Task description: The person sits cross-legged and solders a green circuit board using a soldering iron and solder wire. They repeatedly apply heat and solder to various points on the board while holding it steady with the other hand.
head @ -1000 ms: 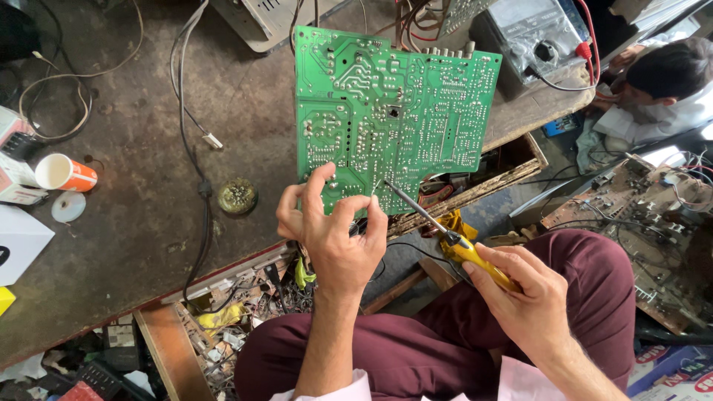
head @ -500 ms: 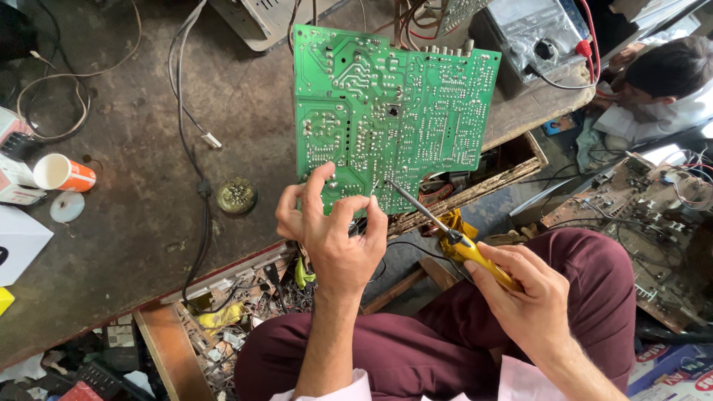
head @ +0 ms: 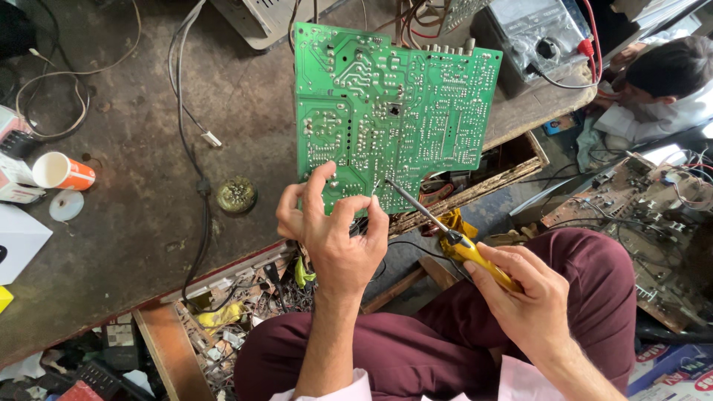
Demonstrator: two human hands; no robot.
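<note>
Cluttered workbench [head: 148,223], left hand [head: 334,238] fingers gripping green circuit board [head: 394,111], right hand [head: 531,297] holding soldering iron [head: 445,234]

Packaging-wise: a white box [head: 18,239] sits at the bench's left edge, another small white carton [head: 16,182] behind it, and blue-red-white printed boxes [head: 672,369] on the floor, bottom right.
</note>
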